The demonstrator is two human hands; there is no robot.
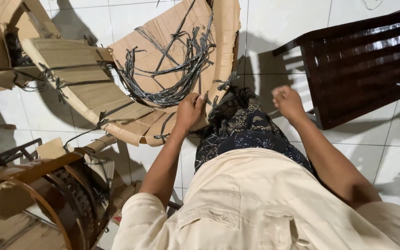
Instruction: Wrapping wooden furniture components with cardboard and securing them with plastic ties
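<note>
My left hand (190, 111) is closed on the near edge of a curved cardboard sheet (163, 51) that carries a tangle of black plastic straps (177, 69). The fingers pinch where the strap ends meet the cardboard rim. My right hand (287, 103) hovers above the floor to the right, fingers curled into a loose fist, blurred; I see nothing in it. Below both hands are my cream shirt and dark patterned cloth (244, 127).
A dark wooden chair (362, 65) stands at the right. More strapped cardboard (75, 78) lies to the left on the white tiled floor (278, 28). A wheel wrapped in brown cardboard, showing a tyre (77, 199), sits at lower left.
</note>
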